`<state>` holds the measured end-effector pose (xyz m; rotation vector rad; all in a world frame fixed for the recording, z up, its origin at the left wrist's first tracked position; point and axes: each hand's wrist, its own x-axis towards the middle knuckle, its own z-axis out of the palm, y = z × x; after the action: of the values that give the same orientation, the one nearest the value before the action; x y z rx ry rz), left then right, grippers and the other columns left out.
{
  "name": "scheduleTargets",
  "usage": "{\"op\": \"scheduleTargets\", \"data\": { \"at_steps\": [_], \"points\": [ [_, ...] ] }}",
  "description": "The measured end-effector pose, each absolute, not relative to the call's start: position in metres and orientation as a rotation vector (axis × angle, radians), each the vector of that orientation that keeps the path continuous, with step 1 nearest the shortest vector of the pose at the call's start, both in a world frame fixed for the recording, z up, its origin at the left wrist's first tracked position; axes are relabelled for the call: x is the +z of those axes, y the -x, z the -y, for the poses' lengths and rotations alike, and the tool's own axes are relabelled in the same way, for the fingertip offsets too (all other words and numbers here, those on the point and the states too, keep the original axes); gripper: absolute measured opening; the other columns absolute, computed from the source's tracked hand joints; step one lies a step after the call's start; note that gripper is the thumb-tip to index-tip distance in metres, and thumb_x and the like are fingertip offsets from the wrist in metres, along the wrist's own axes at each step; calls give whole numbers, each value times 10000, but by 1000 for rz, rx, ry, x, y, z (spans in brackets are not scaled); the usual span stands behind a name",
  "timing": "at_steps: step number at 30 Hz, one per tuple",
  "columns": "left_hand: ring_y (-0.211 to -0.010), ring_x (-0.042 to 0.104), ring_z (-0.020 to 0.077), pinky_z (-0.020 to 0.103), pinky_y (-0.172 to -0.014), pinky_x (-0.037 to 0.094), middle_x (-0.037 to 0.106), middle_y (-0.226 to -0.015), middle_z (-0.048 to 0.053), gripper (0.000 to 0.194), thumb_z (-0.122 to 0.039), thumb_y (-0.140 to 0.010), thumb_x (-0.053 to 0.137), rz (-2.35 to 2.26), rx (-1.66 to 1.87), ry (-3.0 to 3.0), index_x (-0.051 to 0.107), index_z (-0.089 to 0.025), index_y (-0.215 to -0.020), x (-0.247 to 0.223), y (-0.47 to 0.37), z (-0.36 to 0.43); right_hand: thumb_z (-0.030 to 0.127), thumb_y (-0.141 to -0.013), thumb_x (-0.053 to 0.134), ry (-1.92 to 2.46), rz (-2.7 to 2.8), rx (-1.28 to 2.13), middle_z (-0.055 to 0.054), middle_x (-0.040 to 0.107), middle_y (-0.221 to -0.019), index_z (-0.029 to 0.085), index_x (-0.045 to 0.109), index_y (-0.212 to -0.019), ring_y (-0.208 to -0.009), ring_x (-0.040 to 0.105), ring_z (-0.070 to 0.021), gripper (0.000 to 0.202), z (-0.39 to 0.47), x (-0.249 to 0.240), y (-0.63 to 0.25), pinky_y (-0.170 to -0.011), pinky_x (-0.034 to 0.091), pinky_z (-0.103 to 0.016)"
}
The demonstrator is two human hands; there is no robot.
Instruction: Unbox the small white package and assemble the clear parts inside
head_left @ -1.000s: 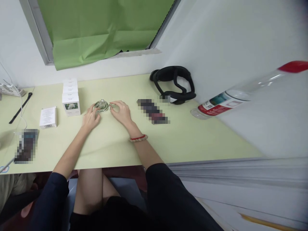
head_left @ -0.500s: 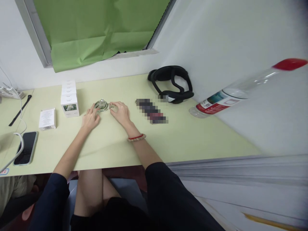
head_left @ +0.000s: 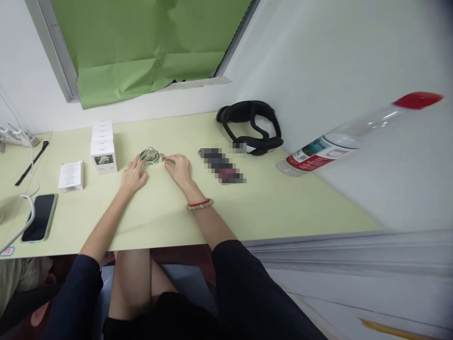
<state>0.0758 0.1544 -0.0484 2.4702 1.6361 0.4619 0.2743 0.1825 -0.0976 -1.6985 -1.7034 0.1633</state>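
Observation:
A clear, shiny round glass piece (head_left: 150, 156) lies on the table between my two hands; its exact kind is hard to make out. My left hand (head_left: 132, 175) rests at its left edge, the fingers stretched out and the thumb apart. At the other side, my right hand (head_left: 179, 169) has its thumb and fingertips pinched together near a small clear part (head_left: 162, 157) beside the glass. What sits between those fingertips is too small to name.
Left stand a row of white boxes (head_left: 103, 153), a single white box (head_left: 71, 176) and a phone (head_left: 39, 217). Right are a blurred-out dark flat item (head_left: 221, 165), a black headset (head_left: 260, 141) and a red-capped bottle (head_left: 320, 151). Another person's sleeve (head_left: 24, 276) shows lower left.
My right fingertips have drawn closer together, from a loose curve beside the glass to a pinch. My left hand stays at the glass's left edge. The view has shifted slightly.

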Motion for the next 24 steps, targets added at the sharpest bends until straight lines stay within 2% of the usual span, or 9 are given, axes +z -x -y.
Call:
{"op": "scheduleTargets", "data": {
  "at_steps": [6,9,15,20,24],
  "points": [
    [-1340,432,254,398,-1039,461,378,-1527,90,516,-235,-876,437,-1647,535,-2429,483,-142,-1381,-51,-75,-156,180,-805,531,1719,1660,139,-143,673,-1055,161,725,-1041,-986,578,-302,306,-184,-100,-276,-917,432,-470],
    [-1359,413,256,401,-1040,456,355,-1540,95,518,-245,-873,456,-1635,519,-2424,488,-160,-1383,-50,-75,-156,175,-803,533,1664,1646,141,-137,659,-1085,158,693,-1072,-1025,573,-292,313,-182,-95,-272,-936,428,-451],
    [-1352,421,278,415,-992,484,303,-1568,84,507,-255,-885,457,-1614,469,-2448,499,-203,-1387,-49,-76,-155,148,-793,538,1551,1712,163,-100,624,-1197,189,659,-894,-1147,533,-261,163,-175,-83,-264,-1003,383,-421],
    [-1340,425,299,438,-963,502,288,-1573,89,538,-268,-895,442,-1623,428,-2471,466,-218,-1430,-50,-77,-156,129,-778,529,1551,1740,212,-90,623,-1230,186,683,-1008,-1170,529,-265,282,-175,-85,-265,-1004,379,-432],
    [-1335,422,308,449,-947,511,271,-1580,81,555,-274,-898,444,-1612,385,-2492,445,-238,-1452,-50,-77,-157,144,-797,503,1536,1729,200,-97,631,-1226,183,696,-1011,-1155,542,-272,291,-177,-87,-266,-980,399,-437]
  ]
}}
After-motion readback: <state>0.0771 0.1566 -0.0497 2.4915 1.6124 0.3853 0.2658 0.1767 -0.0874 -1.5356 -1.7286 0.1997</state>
